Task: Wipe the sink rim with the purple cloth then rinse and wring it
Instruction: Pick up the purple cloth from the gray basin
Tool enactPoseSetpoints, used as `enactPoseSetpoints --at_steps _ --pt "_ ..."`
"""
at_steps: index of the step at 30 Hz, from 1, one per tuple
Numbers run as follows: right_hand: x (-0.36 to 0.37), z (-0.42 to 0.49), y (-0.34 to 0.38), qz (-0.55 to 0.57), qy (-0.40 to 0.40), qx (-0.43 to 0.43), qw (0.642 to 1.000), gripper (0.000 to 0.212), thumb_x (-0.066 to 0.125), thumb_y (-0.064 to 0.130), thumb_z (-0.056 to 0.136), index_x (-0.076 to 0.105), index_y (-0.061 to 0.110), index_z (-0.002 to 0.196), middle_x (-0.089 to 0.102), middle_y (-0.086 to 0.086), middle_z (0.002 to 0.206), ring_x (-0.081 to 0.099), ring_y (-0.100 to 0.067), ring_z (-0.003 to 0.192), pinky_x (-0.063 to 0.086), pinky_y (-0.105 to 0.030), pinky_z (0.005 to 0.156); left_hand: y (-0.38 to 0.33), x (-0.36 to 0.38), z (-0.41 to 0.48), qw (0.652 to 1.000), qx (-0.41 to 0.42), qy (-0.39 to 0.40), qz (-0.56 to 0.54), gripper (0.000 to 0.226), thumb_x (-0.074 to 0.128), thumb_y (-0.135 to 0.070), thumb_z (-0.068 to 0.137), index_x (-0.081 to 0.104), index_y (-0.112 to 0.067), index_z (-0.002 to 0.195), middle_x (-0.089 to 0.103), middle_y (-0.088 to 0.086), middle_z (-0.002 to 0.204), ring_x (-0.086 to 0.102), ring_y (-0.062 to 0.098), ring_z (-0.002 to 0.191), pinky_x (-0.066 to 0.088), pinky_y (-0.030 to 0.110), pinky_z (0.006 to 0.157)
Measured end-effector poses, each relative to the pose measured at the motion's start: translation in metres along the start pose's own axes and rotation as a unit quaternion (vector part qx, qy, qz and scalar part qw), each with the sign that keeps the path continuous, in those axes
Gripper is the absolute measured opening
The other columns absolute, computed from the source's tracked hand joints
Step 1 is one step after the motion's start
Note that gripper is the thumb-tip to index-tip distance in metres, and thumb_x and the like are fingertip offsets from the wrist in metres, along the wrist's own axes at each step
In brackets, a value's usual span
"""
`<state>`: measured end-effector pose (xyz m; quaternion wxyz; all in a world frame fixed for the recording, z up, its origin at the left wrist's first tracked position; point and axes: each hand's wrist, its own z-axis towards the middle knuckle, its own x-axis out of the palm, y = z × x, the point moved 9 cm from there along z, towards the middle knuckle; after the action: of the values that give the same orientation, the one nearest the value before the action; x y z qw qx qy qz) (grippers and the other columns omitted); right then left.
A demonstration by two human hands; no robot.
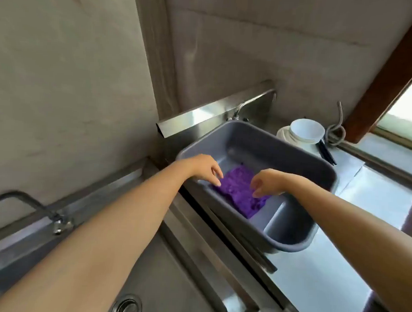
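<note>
A purple cloth (pixel 240 191) lies draped over the near rim of a grey plastic basin (pixel 292 157) that sits in the right-hand sink. My left hand (pixel 205 167) hovers at the cloth's left edge, fingers spread and pointing down, fingertips just touching or nearly touching it. My right hand (pixel 266 182) is at the cloth's right side, fingers loosely curled and apart, resting on or just above the cloth. Neither hand has a grip on the cloth. The steel sink (pixel 171 279) with its drain (pixel 126 307) is below my left forearm.
A tap (pixel 243 105) stands behind the basin, and a second tap (pixel 30 207) stands at the left. White bowls and plates (pixel 303 131) are stacked at the back right, with dark chopsticks (pixel 326 153) and a coiled hose (pixel 335 133). A steel counter (pixel 363 202) runs to the right.
</note>
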<state>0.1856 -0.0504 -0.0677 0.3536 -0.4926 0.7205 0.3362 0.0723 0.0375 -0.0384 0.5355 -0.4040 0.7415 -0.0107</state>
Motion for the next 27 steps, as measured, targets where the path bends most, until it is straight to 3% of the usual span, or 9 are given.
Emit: enactPoseSetpoints --at_steps 3,7,12,18,21,23,25,27 --pt "0.022 0.011 -0.018 -0.035 -0.008 0.017 0.999 0.031 0.063 0.027 0.082 0.064 0.011 0.108 0.066 -0.012 0.113 0.060 -0.030 0.103 0.048 -0.032 0.086 -0.004 0.026 0.028 0.998 -0.007 0.048 0.039 0.043 0.070 -0.027 0.079 0.061 -0.020 0.121 0.064 0.008 0.119 0.058 0.022 0.108 0.041 0.024 0.089" --pt "0.053 0.027 -0.033 -0.066 0.010 0.020 0.998 0.045 0.063 0.018 0.082 0.054 0.016 0.126 0.054 -0.011 0.126 0.052 -0.029 0.114 0.046 -0.035 0.091 -0.010 0.050 0.064 0.990 0.003 0.080 0.118 0.050 0.069 -0.023 0.079 0.054 -0.022 0.127 0.060 0.006 0.123 0.055 0.023 0.110 0.044 0.030 0.088" --pt "0.057 0.040 -0.036 -0.100 -0.051 0.024 0.993 0.038 0.050 0.007 0.087 0.048 0.019 0.123 0.045 -0.008 0.126 0.043 -0.028 0.119 0.042 -0.036 0.081 -0.010 0.075 0.091 0.977 0.015 0.119 0.179 0.048 0.073 -0.022 0.075 0.058 -0.022 0.121 0.058 0.006 0.125 0.055 0.025 0.110 0.046 0.036 0.095" --pt "0.047 0.049 -0.027 -0.157 -0.113 -0.011 0.981 0.030 0.054 0.022 0.086 0.054 0.017 0.115 0.047 -0.007 0.124 0.040 -0.026 0.119 0.038 -0.034 0.086 -0.016 0.077 0.100 0.978 0.028 0.110 0.176 0.039 0.069 -0.029 0.079 0.062 -0.015 0.114 0.060 0.007 0.120 0.054 0.023 0.109 0.042 0.029 0.087" --pt "0.030 0.047 -0.031 -0.033 -0.142 -0.002 0.989 0.030 0.056 0.025 0.083 0.051 0.010 0.109 0.054 -0.013 0.117 0.046 -0.033 0.113 0.037 -0.035 0.077 -0.019 0.075 0.100 0.985 0.016 0.101 0.138 0.044 0.058 -0.048 0.083 0.060 -0.010 0.105 0.061 0.010 0.111 0.056 0.024 0.093 0.044 0.032 0.079" --pt "0.014 0.045 -0.037 0.093 -0.169 0.014 0.981 0.027 0.053 0.019 0.084 0.046 0.005 0.107 0.060 -0.020 0.110 0.056 -0.037 0.099 0.041 -0.036 0.071 -0.023 0.069 0.098 0.995 0.002 0.086 0.040 0.051 0.058 -0.056 0.079 0.052 -0.014 0.107 0.054 0.005 0.104 0.053 0.020 0.083 0.048 0.031 0.070" --pt "-0.003 0.041 -0.043 0.173 -0.195 0.021 0.965 0.024 0.049 0.015 0.086 0.044 0.006 0.108 0.061 -0.022 0.105 0.060 -0.037 0.080 0.049 -0.038 0.063 -0.029 0.059 0.094 0.995 -0.005 0.071 -0.072 0.054 0.063 -0.055 0.075 0.049 -0.021 0.115 0.050 -0.004 0.103 0.054 0.016 0.091 0.051 0.028 0.067" --pt "-0.021 0.037 -0.047 0.228 -0.226 0.023 0.947 0.022 0.047 0.014 0.087 0.047 0.009 0.108 0.062 -0.020 0.105 0.056 -0.030 0.076 0.048 -0.034 0.063 -0.032 0.045 0.090 0.991 0.002 0.033 -0.131 0.047 0.069 -0.046 0.074 0.052 -0.020 0.109 0.055 -0.004 0.099 0.056 0.015 0.086 0.053 0.029 0.065"
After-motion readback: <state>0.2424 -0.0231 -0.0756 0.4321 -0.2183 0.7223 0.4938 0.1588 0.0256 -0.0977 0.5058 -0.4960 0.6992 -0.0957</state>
